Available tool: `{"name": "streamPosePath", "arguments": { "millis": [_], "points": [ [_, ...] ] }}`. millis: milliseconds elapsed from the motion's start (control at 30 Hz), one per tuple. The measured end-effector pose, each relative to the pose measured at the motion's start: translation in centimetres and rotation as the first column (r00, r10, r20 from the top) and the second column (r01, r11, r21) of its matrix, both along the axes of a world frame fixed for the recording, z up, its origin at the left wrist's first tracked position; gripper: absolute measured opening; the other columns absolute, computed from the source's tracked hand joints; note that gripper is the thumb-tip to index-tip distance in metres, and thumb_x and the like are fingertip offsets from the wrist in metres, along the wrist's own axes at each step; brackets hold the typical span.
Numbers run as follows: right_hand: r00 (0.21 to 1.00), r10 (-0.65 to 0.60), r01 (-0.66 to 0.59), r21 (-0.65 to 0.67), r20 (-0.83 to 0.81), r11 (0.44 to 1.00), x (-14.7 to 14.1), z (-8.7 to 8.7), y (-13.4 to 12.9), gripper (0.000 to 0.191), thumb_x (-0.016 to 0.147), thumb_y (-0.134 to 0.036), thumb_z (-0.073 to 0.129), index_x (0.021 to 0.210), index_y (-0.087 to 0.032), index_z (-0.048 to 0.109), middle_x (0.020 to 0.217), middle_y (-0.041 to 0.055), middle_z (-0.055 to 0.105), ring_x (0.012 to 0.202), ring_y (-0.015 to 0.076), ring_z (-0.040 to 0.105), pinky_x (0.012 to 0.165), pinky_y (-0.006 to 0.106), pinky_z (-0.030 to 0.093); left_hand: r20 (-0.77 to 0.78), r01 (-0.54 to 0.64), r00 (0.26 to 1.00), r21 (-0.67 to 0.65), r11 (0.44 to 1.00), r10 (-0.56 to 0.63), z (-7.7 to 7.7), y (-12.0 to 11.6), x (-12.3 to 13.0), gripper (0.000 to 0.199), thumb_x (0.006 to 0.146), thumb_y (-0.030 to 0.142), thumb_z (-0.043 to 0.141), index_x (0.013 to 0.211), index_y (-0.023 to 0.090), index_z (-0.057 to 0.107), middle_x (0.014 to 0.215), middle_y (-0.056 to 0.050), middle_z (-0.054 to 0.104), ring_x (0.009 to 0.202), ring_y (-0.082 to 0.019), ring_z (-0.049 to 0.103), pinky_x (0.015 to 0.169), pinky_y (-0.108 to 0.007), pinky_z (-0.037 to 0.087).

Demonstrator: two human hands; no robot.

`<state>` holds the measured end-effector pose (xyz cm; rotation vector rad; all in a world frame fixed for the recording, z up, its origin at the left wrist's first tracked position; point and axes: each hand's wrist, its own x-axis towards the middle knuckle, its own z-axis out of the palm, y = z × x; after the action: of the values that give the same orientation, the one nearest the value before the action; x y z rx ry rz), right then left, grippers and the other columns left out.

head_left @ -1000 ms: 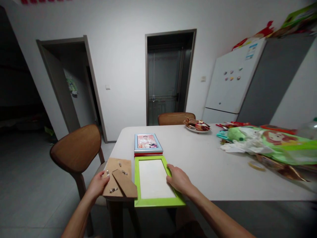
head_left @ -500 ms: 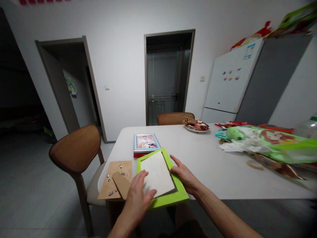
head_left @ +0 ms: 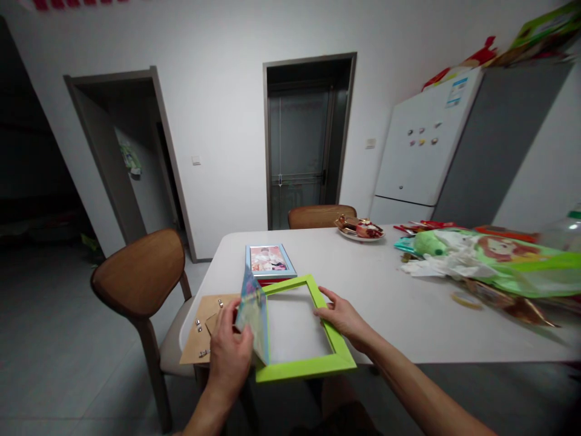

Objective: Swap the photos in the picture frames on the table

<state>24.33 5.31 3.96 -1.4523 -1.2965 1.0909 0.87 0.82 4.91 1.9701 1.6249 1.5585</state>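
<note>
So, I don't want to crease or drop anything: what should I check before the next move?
1. Right hand gripping the green frame by its side: ok.
2. Left hand holding the printed sheet, which is tilted up: ok.
3. Sheet clear of the frame's left side: cannot tell, it hides much of that side.
4. Clear pane in the frame's opening: cannot tell.
5. Brown backing board wholly on the table: not ok, its near left corner overhangs the edge.
</note>
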Motion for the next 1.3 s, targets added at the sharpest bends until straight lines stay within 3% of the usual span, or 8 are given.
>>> {"name": "streamPosePath", "arguments": {
  "millis": [267,467,633,767,900,1067,1167,1300],
  "points": [
    [0.749,-0.173,0.08,0.173,0.639,0.982,1.7,-3.6,1.2,0.048,0.065,-0.022,0.046,0.112,-0.01,0.052,0.083,0.0074,0.064,0.071,0.0166,0.057,0.064,0.024,0.04,-0.003,-0.086,0.996,-0.337,0.937,0.09,-4.6,-0.6,-4.3,0.035,0.07,0.028,0.044,0.103,0.016,0.047,0.091,-0.007,0.06,0.086,-0.023,0.057,0.071,-0.034,0.044],
    [0.594,-0.194,0.031,0.219,0.781,0.975,1.2,-4.2,0.9,0.045,0.067,-0.023,0.043,0.108,-0.008,0.054,0.098,0.0128,0.06,0.088,0.0205,0.055,0.079,0.028,0.038,-0.302,-0.17,0.951,-0.313,0.934,0.072,-4.1,-1.0,-4.3,0.031,0.074,0.024,0.04,0.102,0.016,0.049,0.1,-0.008,0.059,0.095,-0.022,0.054,0.081,-0.035,0.039],
    [0.569,-0.223,-0.007,0.276,0.792,0.961,1.0,-4.0,0.7,0.041,0.069,-0.023,0.043,0.105,-0.009,0.056,0.095,0.0131,0.059,0.088,0.0211,0.054,0.081,0.03,0.038,-0.465,-0.239,0.88,-0.251,0.938,0.1,-3.7,-1.4,-4.2,0.029,0.074,0.022,0.041,0.1,0.016,0.051,0.094,-0.008,0.059,0.093,-0.023,0.053,0.079,-0.037,0.039],
    [0.676,-0.267,-0.073,0.422,0.687,0.904,-1.0,-3.0,0.3,0.039,0.069,-0.022,0.045,0.103,-0.009,0.057,0.1,0.0128,0.057,0.092,0.0207,0.051,0.086,0.031,0.036,-0.512,-0.155,0.858,-0.161,0.975,0.052,-3.9,-1.6,-3.5,0.036,0.07,0.02,0.044,0.106,0.015,0.05,0.11,-0.011,0.054,0.104,-0.025,0.046,0.088,-0.043,0.035],
    [0.889,0.001,-0.145,0.28,0.457,0.949,-4.9,-2.9,0.6,0.04,0.069,-0.022,0.045,0.107,-0.011,0.054,0.085,0.0079,0.063,0.068,0.0148,0.056,0.07,0.028,0.043,-0.569,0.047,0.81,-0.181,0.982,-0.143,-4.7,-1.6,-1.9,0.055,0.063,0.012,0.046,0.118,0.017,0.043,0.128,-0.01,0.041,0.118,-0.025,0.034,0.097,-0.047,0.026],
    [0.981,0.133,-0.162,0.217,0.142,0.963,-9.2,-2.8,1.1,0.049,0.062,-0.01,0.047,0.111,-0.012,0.051,0.074,0.0036,0.062,0.06,0.0118,0.055,0.059,0.024,0.043,-0.587,0.078,0.794,-0.16,0.984,-0.158,-6.3,0.1,-0.9,0.058,0.06,0.001,0.038,0.116,0.015,0.047,0.126,-0.011,0.045,0.118,-0.024,0.037,0.096,-0.046,0.03],
    [0.975,0.158,-0.115,0.258,-0.154,0.959,-10.6,-0.8,0.5,0.048,0.066,-0.019,0.049,0.114,-0.015,0.046,0.08,0.0025,0.061,0.063,0.011,0.056,0.056,0.023,0.044,-0.422,0.129,0.896,-0.043,0.991,-0.135,-5.6,1.2,-1.6,0.05,0.069,0.004,0.032,0.115,0.017,0.048,0.121,-0.008,0.049,0.113,-0.02,0.043,0.095,-0.04,0.035],
    [0.908,0.166,-0.084,0.22,-0.385,0.972,-11.2,1.6,-0.8,0.043,0.07,-0.031,0.05,0.11,-0.014,0.046,0.091,0.0054,0.058,0.068,0.0109,0.058,0.058,0.022,0.044,0.024,0.059,0.998,0.018,0.998,-0.06,-2.2,1.0,-2.1,0.037,0.077,0.017,0.036,0.11,0.018,0.052,0.112,-0.005,0.057,0.106,-0.02,0.05,0.093,-0.035,0.038]
  ]
}}
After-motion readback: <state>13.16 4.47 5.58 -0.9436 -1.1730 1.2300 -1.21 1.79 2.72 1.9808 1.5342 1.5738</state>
